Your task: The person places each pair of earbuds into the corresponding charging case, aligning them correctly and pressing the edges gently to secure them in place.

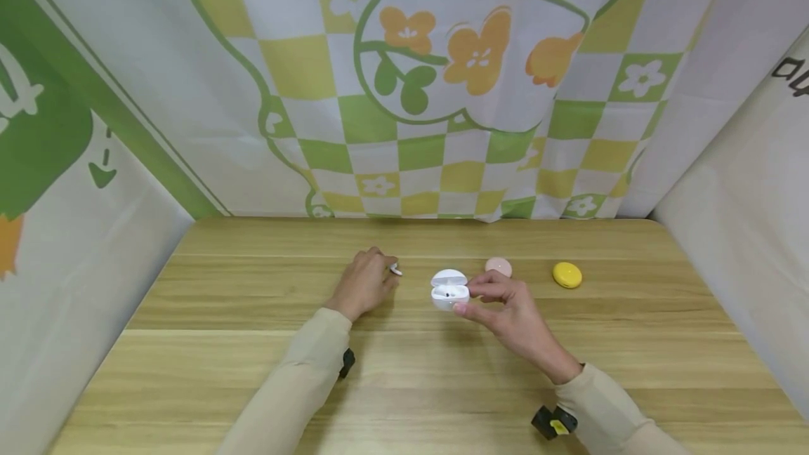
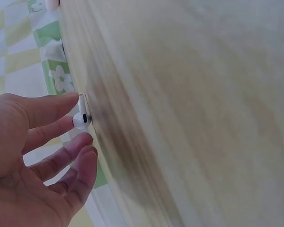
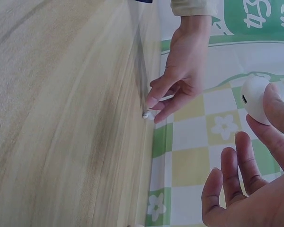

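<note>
My left hand [image 1: 366, 281] pinches a white wireless earbud [image 2: 82, 116] between thumb and index finger. The earbud is low by the tabletop; whether it touches the wood I cannot tell. To the right of it, my right hand [image 1: 515, 311] grips a white earbud charging case [image 1: 450, 304] by its side, between thumb and fingers. The case's lid stands raised, and a small white shape with dark spots shows inside. In the right wrist view the rounded back of the case [image 3: 255, 99] shows beside the thumb, and its inside is hidden.
A pale pink round case [image 1: 498, 267] lies on the wooden table [image 1: 253, 364] just behind my right hand. Farther right lies a yellow round case [image 1: 567, 274]. A checked, flowered curtain [image 1: 404, 181] hangs along the table's back edge, with pale fabric at both sides.
</note>
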Motion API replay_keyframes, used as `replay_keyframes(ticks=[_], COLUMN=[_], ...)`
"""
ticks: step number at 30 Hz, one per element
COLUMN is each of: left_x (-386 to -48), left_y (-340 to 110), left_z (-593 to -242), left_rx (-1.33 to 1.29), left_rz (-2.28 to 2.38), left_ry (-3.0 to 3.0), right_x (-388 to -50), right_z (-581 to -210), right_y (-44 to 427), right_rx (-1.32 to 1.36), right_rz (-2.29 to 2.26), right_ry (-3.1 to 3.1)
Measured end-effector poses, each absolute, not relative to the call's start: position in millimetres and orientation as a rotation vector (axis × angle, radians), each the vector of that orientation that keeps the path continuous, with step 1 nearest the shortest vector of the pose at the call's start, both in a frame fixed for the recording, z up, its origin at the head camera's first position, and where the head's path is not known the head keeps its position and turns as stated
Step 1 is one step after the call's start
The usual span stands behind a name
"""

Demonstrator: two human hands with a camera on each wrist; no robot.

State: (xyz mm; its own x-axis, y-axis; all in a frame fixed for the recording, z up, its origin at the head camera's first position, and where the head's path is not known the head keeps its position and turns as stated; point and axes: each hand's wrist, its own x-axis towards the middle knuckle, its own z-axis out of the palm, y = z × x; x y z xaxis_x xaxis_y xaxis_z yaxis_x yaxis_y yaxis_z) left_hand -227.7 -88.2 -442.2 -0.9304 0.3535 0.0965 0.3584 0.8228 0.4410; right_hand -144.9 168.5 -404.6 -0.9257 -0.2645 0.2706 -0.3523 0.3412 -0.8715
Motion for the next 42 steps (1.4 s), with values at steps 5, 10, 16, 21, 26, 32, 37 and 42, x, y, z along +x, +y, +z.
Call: replay_keyframes(ticks=[5, 10, 16, 21, 26, 32, 37, 42], left_x=[-231, -230, -224, -215, -209, -207, -205, -206], left_y=[-87, -87, -86, -87, -90, -93, -92, -89], left_z=[-443, -444, -443, -439, -440, -442, -441, -441], left_rx=[-0.602, -0.593, -0.623, -0.65, -0.665, -0.569, -0.466, -0.438], left_rz=[-0.712, -0.725, -0.756, -0.767, -0.822, -0.843, -0.775, -0.785], left_ry=[-3.005, -3.017, -3.01, -3.031, -3.04, -3.043, -3.04, -3.04], right_x=[-144, -145, -146, -146, -145, -145, -145, -145], right_z=[-405, -406, -406, -406, -406, -407, -408, -408], right_y=[168, 168, 168, 168, 167, 167, 167, 166], right_rx=[0.589, 0.574, 0.575, 0.567, 0.553, 0.56, 0.565, 0.562], right_rz=[1.655, 1.651, 1.659, 1.666, 1.656, 1.649, 1.657, 1.659], right_ry=[-2.497, -2.506, -2.52, -2.531, -2.538, -2.539, -2.536, -2.54])
